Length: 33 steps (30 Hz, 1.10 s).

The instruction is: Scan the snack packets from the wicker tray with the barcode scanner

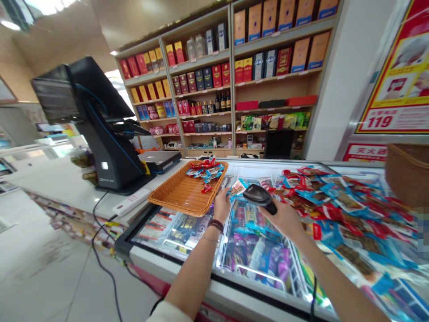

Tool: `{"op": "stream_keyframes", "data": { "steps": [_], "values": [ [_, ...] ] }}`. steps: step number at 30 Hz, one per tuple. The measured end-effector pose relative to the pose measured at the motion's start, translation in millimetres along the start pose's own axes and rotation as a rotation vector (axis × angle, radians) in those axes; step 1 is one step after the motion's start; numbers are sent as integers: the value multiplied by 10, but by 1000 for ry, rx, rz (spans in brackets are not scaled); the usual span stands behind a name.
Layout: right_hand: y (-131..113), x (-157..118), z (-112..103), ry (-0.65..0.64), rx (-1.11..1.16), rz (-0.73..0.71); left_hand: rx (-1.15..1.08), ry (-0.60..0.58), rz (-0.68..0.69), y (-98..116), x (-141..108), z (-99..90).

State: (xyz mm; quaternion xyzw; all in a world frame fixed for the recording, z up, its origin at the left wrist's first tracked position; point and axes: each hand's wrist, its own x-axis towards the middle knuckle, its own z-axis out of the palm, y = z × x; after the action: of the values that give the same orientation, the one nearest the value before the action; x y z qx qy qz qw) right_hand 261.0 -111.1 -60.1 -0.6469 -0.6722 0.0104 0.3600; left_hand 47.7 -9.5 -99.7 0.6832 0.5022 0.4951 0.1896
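My left hand (221, 206) grips a small blue-and-white snack packet (237, 188) by its edge, just right of a wicker basket (182, 197). Wrapped round the handle of a black barcode scanner (258, 197), my right hand (284, 218) holds the scanner head close beside the packet. Several red and blue packets (206, 172) lie at the basket's far right end. To the right, a large heap of similar snack packets (335, 197) is spread over the glass top of a chest freezer (187, 232).
A black checkout terminal (103, 134) stands on the white counter (67, 183) at left, near a flat dark device (161, 158). Cables (97, 228) hang down the counter's front. Shelves of boxes (208, 78) line the back; a brown basket (407, 174) stands at far right.
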Motion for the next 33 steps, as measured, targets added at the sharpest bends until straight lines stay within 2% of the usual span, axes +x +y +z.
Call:
{"op": "stream_keyframes", "data": {
  "steps": [12, 33],
  "values": [
    [-9, -13, 21, 20, -35, -30, 68, 2, -5, 21, -21, -15],
    [-85, -25, -22, -100, -36, -7, -35, 47, 13, -62, -9, 14]
  ]
}}
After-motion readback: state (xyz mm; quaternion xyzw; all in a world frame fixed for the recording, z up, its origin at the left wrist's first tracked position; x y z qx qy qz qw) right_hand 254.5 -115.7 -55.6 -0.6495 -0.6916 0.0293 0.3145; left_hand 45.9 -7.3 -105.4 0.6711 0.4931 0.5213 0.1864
